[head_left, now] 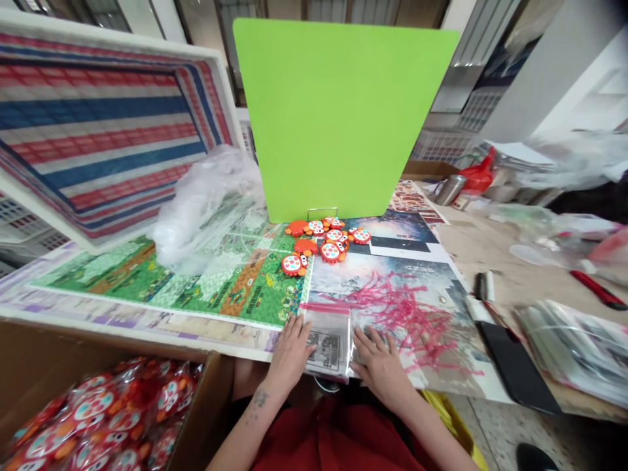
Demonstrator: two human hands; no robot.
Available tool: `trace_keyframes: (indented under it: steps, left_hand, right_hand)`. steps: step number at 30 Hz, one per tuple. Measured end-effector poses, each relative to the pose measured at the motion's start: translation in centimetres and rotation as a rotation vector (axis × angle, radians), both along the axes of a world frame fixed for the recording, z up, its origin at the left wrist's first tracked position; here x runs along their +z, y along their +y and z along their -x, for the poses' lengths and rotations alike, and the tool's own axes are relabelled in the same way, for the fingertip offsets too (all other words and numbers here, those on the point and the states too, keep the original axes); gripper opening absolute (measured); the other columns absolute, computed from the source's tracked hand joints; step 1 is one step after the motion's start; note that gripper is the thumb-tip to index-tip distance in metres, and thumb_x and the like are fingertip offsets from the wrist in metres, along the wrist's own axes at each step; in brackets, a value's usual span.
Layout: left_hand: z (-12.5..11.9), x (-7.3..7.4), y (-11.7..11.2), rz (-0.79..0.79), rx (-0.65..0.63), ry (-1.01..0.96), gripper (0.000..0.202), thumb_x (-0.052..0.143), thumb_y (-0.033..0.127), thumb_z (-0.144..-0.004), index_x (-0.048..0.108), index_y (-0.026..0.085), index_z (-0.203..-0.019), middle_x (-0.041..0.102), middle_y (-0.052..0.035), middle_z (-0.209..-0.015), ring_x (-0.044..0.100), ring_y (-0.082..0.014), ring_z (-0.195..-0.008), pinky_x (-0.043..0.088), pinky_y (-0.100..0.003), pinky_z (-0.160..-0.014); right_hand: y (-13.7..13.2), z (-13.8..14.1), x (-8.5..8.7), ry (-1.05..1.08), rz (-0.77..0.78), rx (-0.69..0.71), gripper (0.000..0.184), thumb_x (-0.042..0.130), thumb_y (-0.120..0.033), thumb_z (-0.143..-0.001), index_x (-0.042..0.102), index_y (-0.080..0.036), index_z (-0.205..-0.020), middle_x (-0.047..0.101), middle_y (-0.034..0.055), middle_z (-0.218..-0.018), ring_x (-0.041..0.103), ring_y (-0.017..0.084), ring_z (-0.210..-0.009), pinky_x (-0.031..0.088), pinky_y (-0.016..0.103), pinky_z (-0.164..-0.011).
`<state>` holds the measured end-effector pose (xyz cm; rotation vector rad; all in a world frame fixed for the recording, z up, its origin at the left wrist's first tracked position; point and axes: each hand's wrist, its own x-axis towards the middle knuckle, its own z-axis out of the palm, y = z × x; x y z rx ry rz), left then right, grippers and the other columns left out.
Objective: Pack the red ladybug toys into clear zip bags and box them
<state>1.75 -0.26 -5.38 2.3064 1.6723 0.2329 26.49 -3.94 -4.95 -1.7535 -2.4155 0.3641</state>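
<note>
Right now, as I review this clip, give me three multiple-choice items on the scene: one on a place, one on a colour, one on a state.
1. Where is the clear zip bag? A) on the floor B) between the left hand and right hand C) on a stool
2. What colour is the upright panel? A) lime green B) blue C) red
3. The cardboard box is: A) taped shut B) empty C) open

1 B: both hands touch its sides.
2 A: its whole face shows it.
3 C: red-wrapped packets show inside.
</note>
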Motion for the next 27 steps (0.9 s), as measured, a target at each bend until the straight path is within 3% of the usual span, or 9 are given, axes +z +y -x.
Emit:
trace_keyframes:
  steps: [3, 6, 10, 12, 16, 18, 21, 24, 27]
  left_hand:
    - [-0.9, 0.4, 0.3, -0.017, 0.017, 0.051, 0.049, 0.061, 0.026, -0.088, 0.052, 0.016, -0.135, 0.042, -0.0177, -0.150, 0.030, -0.0375, -0.143, 0.030, -0.056, -0.115]
    - [-1.8, 1.1, 1.3, -0.063, -0.045, 0.077, 0.044, 0.065, 0.024, -0.085, 0.057, 0.015, -0.127, 0.042, -0.0176, -0.149, 0.027, -0.0405, -0.143, 0.028, -0.059, -0.114]
    - [-3.3, 1.6, 3.2, -0.064, -0.174, 0.053, 0.022, 0.056, 0.016, -0.090, 0.062, 0.016, -0.110, 0.060, -0.0121, -0.124, 0.053, -0.0301, -0.119, 0.046, -0.046, -0.098]
    - [-4.2, 1.3, 4.0, -0.092, -0.111, 0.038, 0.016, 0.054, 0.020, -0.092, 0.063, 0.015, -0.105, 0.062, -0.0102, -0.109, 0.057, -0.0280, -0.106, 0.049, -0.043, -0.090]
    - [-5.5, -0.1, 4.8, -0.171, 0.055, 0.008, 0.022, 0.060, 0.028, -0.089, 0.063, 0.015, -0.106, 0.062, -0.0103, -0.107, 0.054, -0.0299, -0.104, 0.047, -0.046, -0.089]
    - [-5.6, -0.8, 4.8, -0.176, 0.061, 0.015, 0.019, 0.061, 0.028, -0.089, 0.064, 0.016, -0.103, 0.062, -0.0088, -0.104, 0.054, -0.0295, -0.102, 0.046, -0.046, -0.088]
    - [-5.5, -1.5, 4.7, -0.186, 0.040, 0.030, 0.016, 0.060, 0.027, -0.089, 0.065, 0.018, -0.101, 0.062, -0.0083, -0.103, 0.054, -0.0293, -0.102, 0.045, -0.047, -0.088]
    - [-5.4, -1.8, 4.6, -0.208, 0.017, 0.011, 0.025, 0.058, 0.026, -0.090, 0.062, 0.018, -0.113, 0.061, -0.0098, -0.112, 0.052, -0.0299, -0.106, 0.045, -0.046, -0.090]
    - [-5.4, -1.9, 4.7, -0.217, 0.007, -0.002, 0.036, 0.057, 0.024, -0.091, 0.057, 0.017, -0.126, 0.059, -0.0109, -0.122, 0.051, -0.0314, -0.112, 0.044, -0.048, -0.093]
  right_hand:
    - [0.8, -1.1, 0.5, 0.001, -0.034, -0.040, 0.033, 0.053, -0.029, -0.092, 0.067, -0.022, -0.121, 0.058, 0.0077, -0.137, 0.041, 0.036, -0.135, 0.025, 0.060, -0.112]
    - [2.3, -1.6, 1.1, 0.037, -0.148, -0.082, 0.028, 0.053, -0.026, -0.092, 0.071, -0.020, -0.112, 0.064, 0.0111, -0.127, 0.050, 0.034, -0.127, 0.036, 0.054, -0.108]
    - [6.0, -0.6, 2.9, 0.161, -0.270, 0.036, 0.031, 0.054, -0.023, -0.092, 0.067, -0.017, -0.119, 0.062, 0.0145, -0.127, 0.051, 0.032, -0.125, 0.045, 0.049, -0.103]
    - [8.5, 1.0, 3.8, 0.213, -0.297, 0.119, 0.033, 0.054, -0.022, -0.092, 0.064, -0.016, -0.123, 0.058, 0.0153, -0.133, 0.047, 0.031, -0.129, 0.043, 0.048, -0.106]
    - [15.3, 5.9, 4.4, 0.296, -0.231, 0.253, 0.044, 0.057, -0.022, -0.090, 0.056, -0.014, -0.133, 0.050, 0.0183, -0.141, 0.046, 0.030, -0.131, 0.040, 0.046, -0.108]
    - [18.9, 8.8, 4.1, 0.320, -0.160, 0.289, 0.052, 0.059, -0.026, -0.090, 0.049, -0.014, -0.140, 0.045, 0.0203, -0.145, 0.043, 0.029, -0.134, 0.038, 0.046, -0.110]
    - [22.8, 12.9, 3.3, 0.272, -0.021, 0.232, 0.065, 0.059, -0.036, -0.091, 0.037, -0.012, -0.147, 0.033, 0.0224, -0.152, 0.031, 0.031, -0.141, 0.030, 0.048, -0.113]
    - [23.9, 15.6, 2.3, 0.167, 0.115, 0.139, 0.071, 0.059, -0.049, -0.090, 0.035, -0.017, -0.148, 0.026, 0.0202, -0.156, 0.021, 0.036, -0.145, 0.027, 0.055, -0.111]
    - [22.8, 16.2, 1.6, 0.112, 0.065, 0.102, 0.061, 0.061, -0.053, -0.087, 0.047, -0.022, -0.138, 0.037, 0.0169, -0.148, 0.029, 0.035, -0.139, 0.033, 0.052, -0.106]
